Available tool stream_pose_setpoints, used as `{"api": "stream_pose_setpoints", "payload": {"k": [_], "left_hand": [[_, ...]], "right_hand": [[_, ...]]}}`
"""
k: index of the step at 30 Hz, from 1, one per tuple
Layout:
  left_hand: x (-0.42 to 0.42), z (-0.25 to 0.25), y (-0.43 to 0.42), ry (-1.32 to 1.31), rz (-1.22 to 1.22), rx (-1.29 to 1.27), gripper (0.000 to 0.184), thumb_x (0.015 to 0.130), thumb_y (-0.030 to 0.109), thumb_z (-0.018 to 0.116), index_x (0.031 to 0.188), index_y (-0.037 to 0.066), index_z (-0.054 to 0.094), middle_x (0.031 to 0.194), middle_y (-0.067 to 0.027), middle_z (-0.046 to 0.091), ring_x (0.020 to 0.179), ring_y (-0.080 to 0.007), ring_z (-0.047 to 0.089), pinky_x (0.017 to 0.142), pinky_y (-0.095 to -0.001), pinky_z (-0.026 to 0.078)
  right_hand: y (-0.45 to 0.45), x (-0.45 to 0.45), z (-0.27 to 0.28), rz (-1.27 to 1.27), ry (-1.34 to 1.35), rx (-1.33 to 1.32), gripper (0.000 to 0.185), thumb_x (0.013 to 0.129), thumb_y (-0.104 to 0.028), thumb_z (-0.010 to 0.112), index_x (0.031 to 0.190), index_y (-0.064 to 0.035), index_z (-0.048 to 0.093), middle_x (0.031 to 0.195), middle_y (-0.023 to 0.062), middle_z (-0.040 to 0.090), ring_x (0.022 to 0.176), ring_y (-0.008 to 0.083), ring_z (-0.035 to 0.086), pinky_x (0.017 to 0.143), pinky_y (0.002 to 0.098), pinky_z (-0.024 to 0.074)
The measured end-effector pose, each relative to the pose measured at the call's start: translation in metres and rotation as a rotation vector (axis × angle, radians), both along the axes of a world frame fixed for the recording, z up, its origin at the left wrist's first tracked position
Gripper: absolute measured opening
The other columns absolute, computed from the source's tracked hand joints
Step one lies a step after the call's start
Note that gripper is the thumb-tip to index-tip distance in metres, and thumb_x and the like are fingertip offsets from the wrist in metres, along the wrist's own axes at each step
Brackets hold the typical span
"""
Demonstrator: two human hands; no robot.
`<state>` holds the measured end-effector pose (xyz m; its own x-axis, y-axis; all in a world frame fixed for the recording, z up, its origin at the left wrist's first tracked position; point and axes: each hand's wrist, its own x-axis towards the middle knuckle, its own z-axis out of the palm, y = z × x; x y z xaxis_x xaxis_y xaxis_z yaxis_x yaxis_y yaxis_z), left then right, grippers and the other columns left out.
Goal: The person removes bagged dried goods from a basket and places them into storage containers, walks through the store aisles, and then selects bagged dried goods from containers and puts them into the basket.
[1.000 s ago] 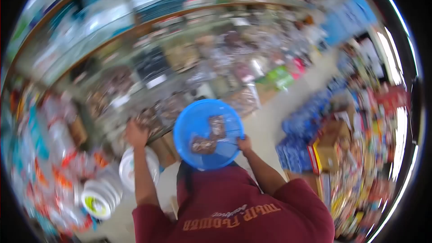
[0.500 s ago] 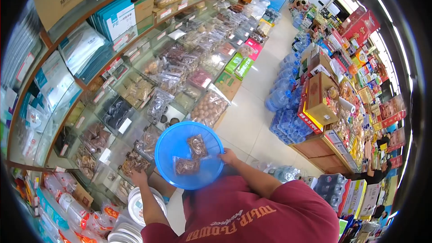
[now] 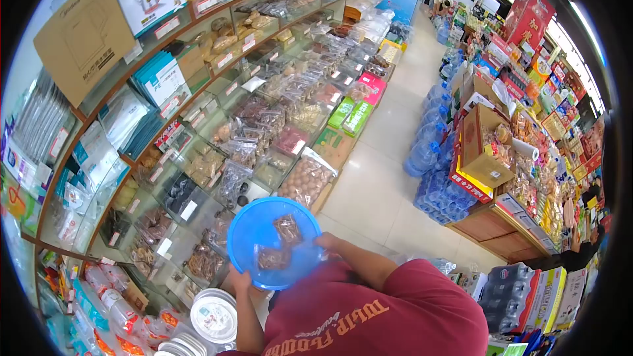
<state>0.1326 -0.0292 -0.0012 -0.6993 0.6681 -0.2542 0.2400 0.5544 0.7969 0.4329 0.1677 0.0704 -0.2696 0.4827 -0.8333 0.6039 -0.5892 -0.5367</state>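
A round blue plastic basket [image 3: 240, 237] is in front of my body, over the edge of the display bins. Two clear bags of brown dried food lie inside: an upper bag [image 3: 287, 230] and a lower bag [image 3: 271, 258]. My right hand [image 3: 326, 242] is closed on the basket's right rim. By the lower left rim is my left hand [image 3: 240, 281], its fingers blurred, so I cannot make out whether it grips the rim. Close to that hand, a glass bin holds dark, stringy dried goods [image 3: 205, 262].
Glass bins with bagged dried goods [image 3: 242, 151] line the left. White round lids [image 3: 214, 316] are stacked below my left hand. Across the tiled aisle [image 3: 376, 178] stand water bottles [image 3: 422, 158] and an open carton [image 3: 484, 148]. A person [image 3: 442, 2] bends at the far end.
My left hand has moved from the bin of dried goods to the basket's lower left rim. The basket sits slightly lower in view. My right hand stays on its rim.
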Motion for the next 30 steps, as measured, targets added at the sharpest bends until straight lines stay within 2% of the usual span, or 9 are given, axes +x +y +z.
{"api": "stream_pose_setpoints", "payload": {"k": [2, 5, 8, 13, 19, 25, 27, 28, 30], "left_hand": [[0.010, 0.004, 0.008, 0.003, -0.052, 0.036, 0.051, 0.067, -0.001, 0.057, 0.117, 0.002, 0.050, 0.106, -0.0160, 0.061, 0.105, -0.0297, 0.058, 0.093, -0.0388, 0.044], [0.043, 0.018, 0.022, -0.035, -0.083, 0.131, 0.055, 0.063, -0.001, 0.055, 0.118, 0.002, 0.049, 0.103, -0.0148, 0.060, 0.101, -0.0312, 0.058, 0.093, -0.0398, 0.044], [0.080, 0.047, 0.048, -0.028, -0.104, 0.196, 0.057, 0.064, -0.002, 0.054, 0.120, 0.001, 0.048, 0.106, -0.0151, 0.059, 0.102, -0.0305, 0.058, 0.092, -0.0393, 0.044], [0.109, 0.028, 0.088, 0.050, -0.181, 0.188, 0.056, 0.066, -0.002, 0.055, 0.121, 0.001, 0.047, 0.107, -0.0145, 0.060, 0.099, -0.0274, 0.060, 0.089, -0.0373, 0.046], [0.166, 0.030, 0.153, -0.141, -0.067, 0.215, 0.039, 0.065, 0.000, 0.059, 0.104, 0.000, 0.059, 0.093, -0.0122, 0.065, 0.083, -0.0227, 0.063, 0.078, -0.0337, 0.049], [0.216, 0.018, 0.184, -0.006, -0.095, 0.162, 0.028, 0.065, 0.007, 0.062, 0.091, 0.000, 0.063, 0.082, -0.0155, 0.066, 0.077, -0.0292, 0.065, 0.074, -0.0374, 0.050], [0.220, 0.008, 0.191, 0.155, -0.157, -0.019, 0.025, 0.064, 0.013, 0.064, 0.087, 0.002, 0.065, 0.081, -0.0161, 0.066, 0.075, -0.0317, 0.064, 0.070, -0.0393, 0.049], [0.230, 0.029, 0.196, 0.240, -0.169, -0.077, 0.024, 0.064, 0.018, 0.066, 0.084, 0.004, 0.066, 0.078, -0.0164, 0.066, 0.073, -0.0332, 0.064, 0.069, -0.0407, 0.049], [0.234, 0.027, 0.210, 0.194, -0.211, -0.075, 0.023, 0.065, 0.017, 0.066, 0.084, 0.004, 0.065, 0.077, -0.0164, 0.066, 0.073, -0.0331, 0.064, 0.069, -0.0409, 0.049]], "right_hand": [[0.001, 0.021, -0.037, -0.016, 0.024, 0.075, 0.043, 0.074, -0.028, 0.066, 0.099, 0.0057, 0.065, 0.093, 0.0170, 0.066, 0.077, 0.0260, 0.065, 0.068, 0.0415, 0.0526], [0.004, 0.054, -0.039, -0.067, 0.051, 0.088, 0.042, 0.072, -0.029, 0.065, 0.098, 0.0054, 0.066, 0.089, 0.0159, 0.065, 0.073, 0.0260, 0.063, 0.063, 0.0401, 0.0518], [0.014, 0.084, -0.056, -0.069, 0.055, 0.073, 0.037, 0.074, -0.015, 0.061, 0.104, 0.0061, 0.063, 0.092, 0.0176, 0.066, 0.076, 0.0298, 0.066, 0.063, 0.0435, 0.0559], [0.024, 0.137, -0.068, -0.398, 0.273, 0.079, 0.031, 0.073, -0.011, 0.062, 0.099, 0.0062, 0.063, 0.089, 0.0158, 0.066, 0.073, 0.0279, 0.066, 0.060, 0.0409, 0.0547], [0.054, 0.206, -0.047, -0.476, 0.248, 0.133, 0.030, 0.074, -0.006, 0.059, 0.102, 0.0038, 0.061, 0.090, 0.0127, 0.064, 0.074, 0.0235, 0.063, 0.063, 0.0393, 0.0540], [0.047, 0.257, -0.051, -0.666, 0.247, 0.186, 0.014, 0.073, -0.006, 0.057, 0.083, 0.0015, 0.064, 0.072, 0.0100, 0.062, 0.059, 0.0206, 0.060, 0.050, 0.0353, 0.0491], [0.039, 0.265, -0.053, -0.687, 0.261, 0.167, 0.013, 0.073, -0.007, 0.056, 0.081, 0.0004, 0.063, 0.070, 0.0093, 0.062, 0.057, 0.0196, 0.059, 0.049, 0.0350, 0.0482], [0.036, 0.268, -0.053, -0.724, 0.247, 0.165, 0.012, 0.073, -0.006, 0.056, 0.081, -0.0001, 0.063, 0.071, 0.0081, 0.061, 0.057, 0.0185, 0.058, 0.048, 0.0331, 0.0476], [0.035, 0.271, -0.055, -0.763, 0.239, 0.154, 0.012, 0.072, -0.004, 0.056, 0.081, -0.0006, 0.062, 0.071, 0.0069, 0.060, 0.056, 0.0173, 0.057, 0.046, 0.0312, 0.0470]]}}
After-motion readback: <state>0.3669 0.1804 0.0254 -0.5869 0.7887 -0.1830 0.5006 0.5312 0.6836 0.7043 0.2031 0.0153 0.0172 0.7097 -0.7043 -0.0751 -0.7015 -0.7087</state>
